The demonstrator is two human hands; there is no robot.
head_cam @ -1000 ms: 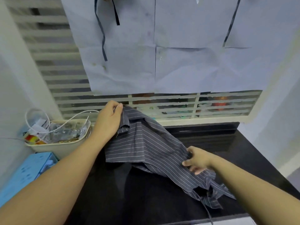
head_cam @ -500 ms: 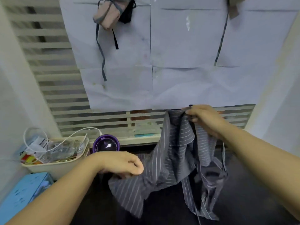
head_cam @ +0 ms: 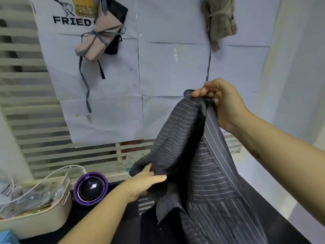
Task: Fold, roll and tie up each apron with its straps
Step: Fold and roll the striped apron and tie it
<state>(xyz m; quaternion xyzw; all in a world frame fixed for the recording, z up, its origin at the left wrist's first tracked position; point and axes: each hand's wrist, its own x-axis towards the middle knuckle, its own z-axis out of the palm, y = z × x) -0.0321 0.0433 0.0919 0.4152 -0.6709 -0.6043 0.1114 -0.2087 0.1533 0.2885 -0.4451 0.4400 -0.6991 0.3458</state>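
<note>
Right hand has gone up and the striped apron now hangs over the worktop; left hand has moved to its lower left edge. Right fingers pinch the top edge; left hand grips cloth, its fingers partly hidden. Pink bundle on the far wall is tied. This apron: fold, roll and tie all left. Tray crowds the left; open room to the right.
</note>
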